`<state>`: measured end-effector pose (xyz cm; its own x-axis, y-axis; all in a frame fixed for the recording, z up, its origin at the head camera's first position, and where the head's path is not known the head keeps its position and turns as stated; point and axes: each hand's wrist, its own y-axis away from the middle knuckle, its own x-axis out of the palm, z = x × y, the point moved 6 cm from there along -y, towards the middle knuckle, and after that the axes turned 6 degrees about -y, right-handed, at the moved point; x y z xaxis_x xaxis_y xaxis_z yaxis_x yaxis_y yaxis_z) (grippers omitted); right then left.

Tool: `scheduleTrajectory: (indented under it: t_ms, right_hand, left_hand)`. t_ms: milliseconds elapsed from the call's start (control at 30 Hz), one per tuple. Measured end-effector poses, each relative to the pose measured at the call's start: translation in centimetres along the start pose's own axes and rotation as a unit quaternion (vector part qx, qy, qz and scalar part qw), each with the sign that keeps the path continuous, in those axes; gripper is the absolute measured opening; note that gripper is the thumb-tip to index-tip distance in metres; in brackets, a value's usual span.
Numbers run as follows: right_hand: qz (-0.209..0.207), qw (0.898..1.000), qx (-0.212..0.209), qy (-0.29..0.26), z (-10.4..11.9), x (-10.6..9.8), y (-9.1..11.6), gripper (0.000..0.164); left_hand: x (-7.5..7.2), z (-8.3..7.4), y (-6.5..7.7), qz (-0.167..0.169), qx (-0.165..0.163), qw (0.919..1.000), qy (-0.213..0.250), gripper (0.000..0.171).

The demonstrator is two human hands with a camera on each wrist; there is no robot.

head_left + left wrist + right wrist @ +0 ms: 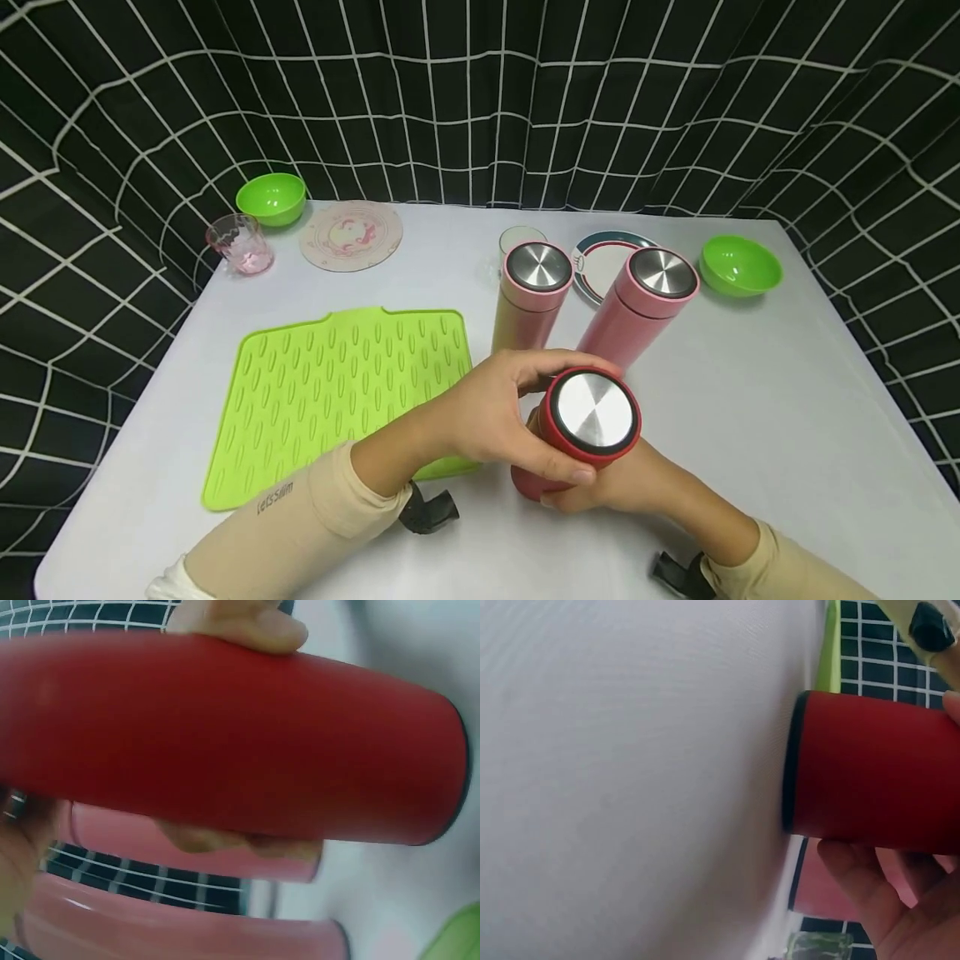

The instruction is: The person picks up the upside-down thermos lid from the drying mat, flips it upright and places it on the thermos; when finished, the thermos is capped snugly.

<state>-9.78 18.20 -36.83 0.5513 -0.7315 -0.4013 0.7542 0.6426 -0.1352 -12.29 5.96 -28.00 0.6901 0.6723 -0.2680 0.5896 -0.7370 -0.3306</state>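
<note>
A red thermos flask (558,450) with a silver lid (597,410) stands between both hands near the front of the table. My left hand (498,408) grips it near the top, thumb and fingers on opposite sides just below the lid. Lower down, my right hand (630,482) holds the body, its fingers curled around it in the right wrist view. The dark base of the flask is at the tabletop; whether it touches, I cannot tell. Just behind stand a light pink-and-yellow flask (527,312) and a pink flask (637,312), both upright with silver lids.
A green ridged mat (341,392) lies at left. Along the back are a green bowl (272,200), a pinkish glass (242,244), a round pink mat (352,236), a clear glass (519,237), a blue-rimmed plate (588,250) and another green bowl (741,265). Gridded black cloth surrounds the white table.
</note>
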Motion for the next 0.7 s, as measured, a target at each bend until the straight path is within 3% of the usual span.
scheduleTrajectory:
  t_ms: [67, 167, 233, 333, 533, 700]
  right_hand:
    - [-0.002, 1.000, -0.009, 0.008, 0.1, 0.1, -0.1, 0.045]
    - [-0.005, 0.999, -0.029, 0.029, 0.6, 0.2, -0.2, 0.044]
    - [-0.007, 0.998, -0.042, 0.045, 1.3, 0.1, -0.2, 0.044]
    - [0.000, 0.998, -0.062, 0.021, 2.8, 0.1, -0.6, 0.044]
    - [-0.003, 0.999, -0.049, -0.019, 3.9, -0.2, -0.6, 0.052]
    - [-0.010, 0.999, -0.038, -0.018, 2.3, -0.7, 0.5, 0.053]
  left_hand:
    - [0.1, -0.6, 0.5, -0.037, 0.011, 0.9982, -0.045, 0.075]
    - [0.1, -1.9, 1.1, -0.101, 0.040, 0.9868, -0.120, 0.075]
    - [0.0, -2.5, 1.2, -0.120, 0.058, 0.9797, -0.150, 0.075]
    - [-0.2, -2.8, 0.8, -0.107, 0.074, 0.9806, -0.147, 0.071]
    - [-0.3, -2.0, 0.5, -0.053, 0.047, 0.9932, -0.092, 0.073]
    - [-0.3, -2.0, 1.2, -0.043, 0.021, 0.9875, -0.150, 0.092]
